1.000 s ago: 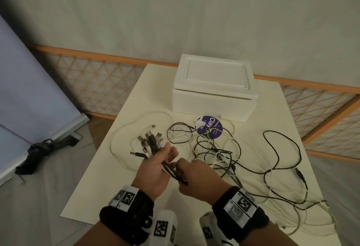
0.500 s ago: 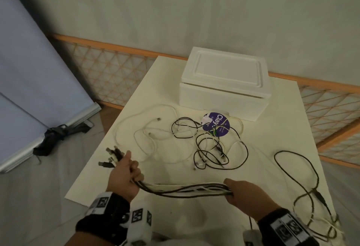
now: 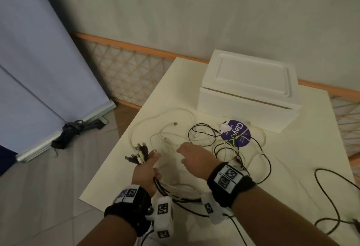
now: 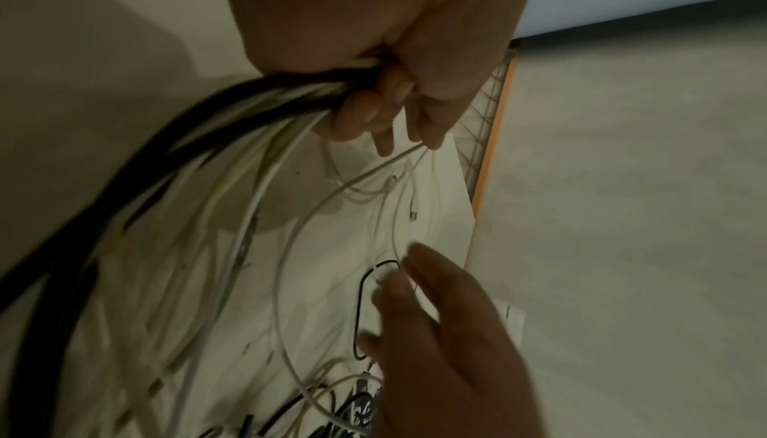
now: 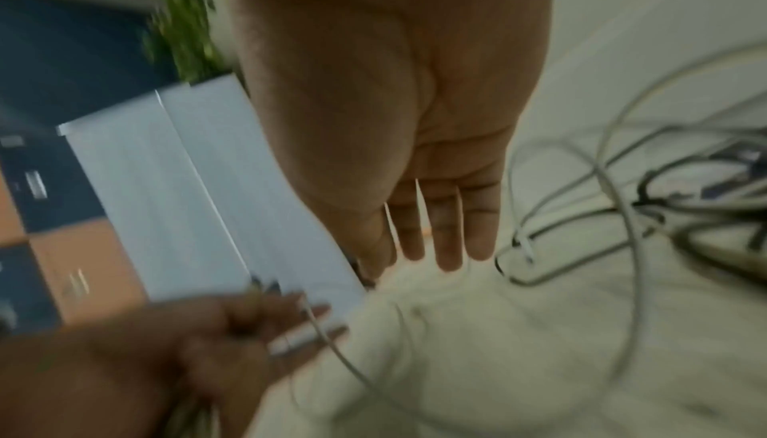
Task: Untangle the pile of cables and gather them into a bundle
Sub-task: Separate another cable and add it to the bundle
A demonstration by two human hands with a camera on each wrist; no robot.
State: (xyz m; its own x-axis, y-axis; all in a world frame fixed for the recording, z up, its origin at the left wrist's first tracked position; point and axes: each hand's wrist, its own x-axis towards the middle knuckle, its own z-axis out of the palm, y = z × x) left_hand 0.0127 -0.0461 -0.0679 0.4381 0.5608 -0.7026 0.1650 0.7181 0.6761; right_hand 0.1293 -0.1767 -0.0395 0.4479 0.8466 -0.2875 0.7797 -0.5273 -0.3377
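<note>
My left hand [image 3: 147, 169] grips a bundle of black and white cables [image 3: 175, 193] near their plug ends [image 3: 139, 153], over the table's left part. In the left wrist view the cables [image 4: 232, 123] run out from under the curled fingers [image 4: 373, 110]. My right hand [image 3: 191, 157] hovers just right of it, fingers straight [image 5: 444, 235] and holding nothing. Loose white cables [image 3: 167, 134] and a black and white tangle [image 3: 229, 148] lie on the table beyond both hands. Another black cable [image 3: 331, 203] loops at the right.
A white foam box [image 3: 249, 87] stands at the back of the cream table [image 3: 292, 148], with a purple round "Clay" lid [image 3: 236, 132] in front of it. A wood lattice rail [image 3: 128, 66] and a pale roll-up screen [image 3: 39, 70] flank the left side.
My right hand has let go of the cable bundle it was stretching out and has moved up and left, close to my left hand. The view has shifted leftward.
</note>
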